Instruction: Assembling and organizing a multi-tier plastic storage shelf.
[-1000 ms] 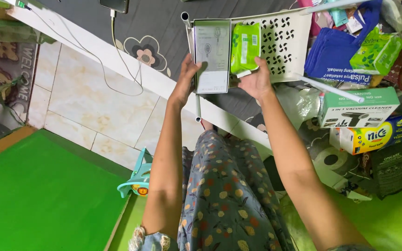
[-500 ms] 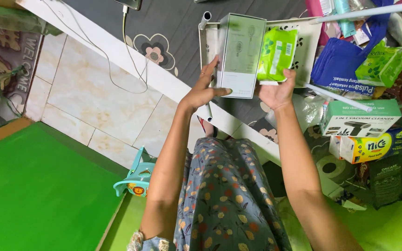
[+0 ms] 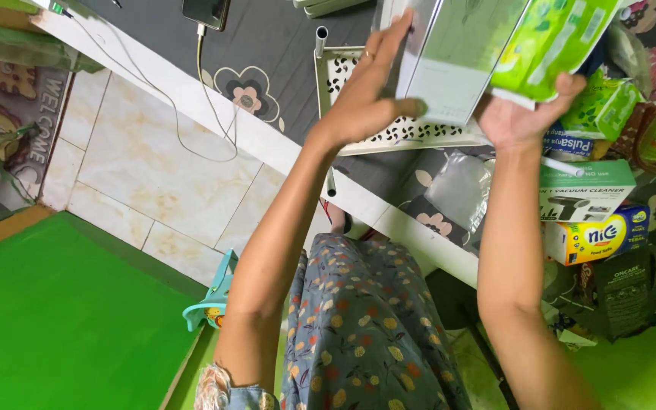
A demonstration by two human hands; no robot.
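Above the white perforated plastic shelf tray (image 3: 411,133), the pale grey-green rectangular cardboard box (image 3: 461,61) is raised, tilted. The left hand (image 3: 366,95) presses flat against the box's left side, fingers extended, forearm angled up. The right hand (image 3: 521,114) cups beneath the box, thumb against a green soft plastic wipes pack (image 3: 556,42) beside the box.

Dark floral mat (image 3: 267,45): phone (image 3: 205,11); perforated white shelf panel (image 3: 389,133); boxes (image 3: 586,190).
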